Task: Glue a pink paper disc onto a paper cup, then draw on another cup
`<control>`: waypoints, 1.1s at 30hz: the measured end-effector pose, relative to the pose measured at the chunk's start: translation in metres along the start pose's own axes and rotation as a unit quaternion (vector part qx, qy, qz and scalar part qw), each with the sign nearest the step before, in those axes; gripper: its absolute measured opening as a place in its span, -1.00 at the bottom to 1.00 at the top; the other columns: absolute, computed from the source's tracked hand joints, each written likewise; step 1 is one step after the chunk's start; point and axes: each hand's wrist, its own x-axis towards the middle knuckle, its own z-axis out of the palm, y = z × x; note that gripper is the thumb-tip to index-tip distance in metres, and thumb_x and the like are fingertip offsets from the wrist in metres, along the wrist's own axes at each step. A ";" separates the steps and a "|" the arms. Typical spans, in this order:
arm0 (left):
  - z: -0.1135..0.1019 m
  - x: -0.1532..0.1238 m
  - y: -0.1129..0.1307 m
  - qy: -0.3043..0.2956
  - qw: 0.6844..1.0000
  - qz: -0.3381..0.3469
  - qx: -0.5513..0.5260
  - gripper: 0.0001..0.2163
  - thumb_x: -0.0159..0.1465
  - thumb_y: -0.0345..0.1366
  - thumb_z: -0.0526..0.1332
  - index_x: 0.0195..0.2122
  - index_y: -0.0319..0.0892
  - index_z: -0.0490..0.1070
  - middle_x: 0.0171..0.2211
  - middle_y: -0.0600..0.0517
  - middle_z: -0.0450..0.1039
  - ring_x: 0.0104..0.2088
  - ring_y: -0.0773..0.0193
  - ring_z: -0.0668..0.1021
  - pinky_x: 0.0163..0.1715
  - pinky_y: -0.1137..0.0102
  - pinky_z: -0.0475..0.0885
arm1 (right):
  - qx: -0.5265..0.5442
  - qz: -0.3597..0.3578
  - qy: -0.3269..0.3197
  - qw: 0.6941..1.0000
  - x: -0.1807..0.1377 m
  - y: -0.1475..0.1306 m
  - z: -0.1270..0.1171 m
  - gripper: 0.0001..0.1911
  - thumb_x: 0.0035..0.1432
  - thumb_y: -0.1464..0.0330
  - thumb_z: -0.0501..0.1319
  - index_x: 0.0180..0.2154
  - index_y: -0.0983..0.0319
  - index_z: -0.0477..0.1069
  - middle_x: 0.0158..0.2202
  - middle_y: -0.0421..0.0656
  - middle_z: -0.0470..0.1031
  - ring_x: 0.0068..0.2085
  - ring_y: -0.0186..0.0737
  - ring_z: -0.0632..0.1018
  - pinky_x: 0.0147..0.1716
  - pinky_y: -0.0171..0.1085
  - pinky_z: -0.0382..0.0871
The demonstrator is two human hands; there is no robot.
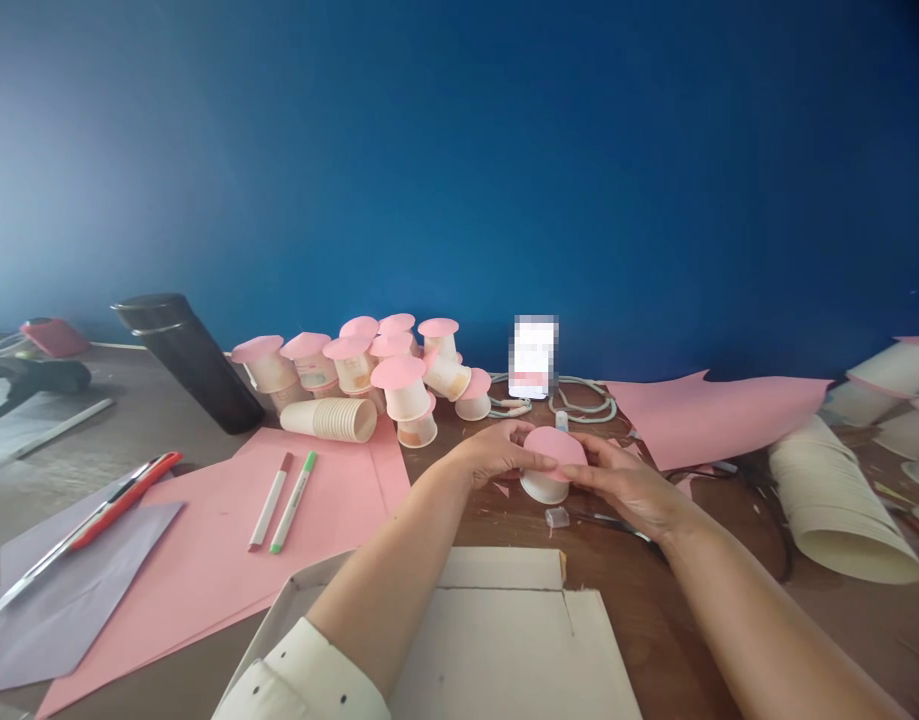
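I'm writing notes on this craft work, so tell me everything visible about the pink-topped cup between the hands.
The pink-topped cup has a short white body that looks like paper and seems to be upside down. A round pink disc, apparently paper, covers its top and hides much of the body. The left hand and right hand touch it from either side. It appears to stand on the brown table, beyond the pale cardboard. Whether the disc is stuck down can't be told.

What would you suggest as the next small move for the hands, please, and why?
I'd probably press the pink paper disc gently down onto the paper cup: the left hand and right hand both have fingers on the disc atop the cup, and similar cups nearby wear pink tops.
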 end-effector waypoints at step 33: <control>-0.001 0.006 -0.006 0.011 1.000 -0.012 0.023 -0.32 -0.10 -0.07 0.43 0.07 -0.06 0.32 -0.04 -0.06 0.40 -0.43 0.37 0.45 -0.55 0.45 0.40 | -0.070 0.000 0.032 0.997 0.001 0.002 0.004 -0.36 -0.06 0.19 0.39 0.08 0.15 0.35 0.01 -0.10 0.48 0.06 0.04 0.46 0.04 -0.06 0.39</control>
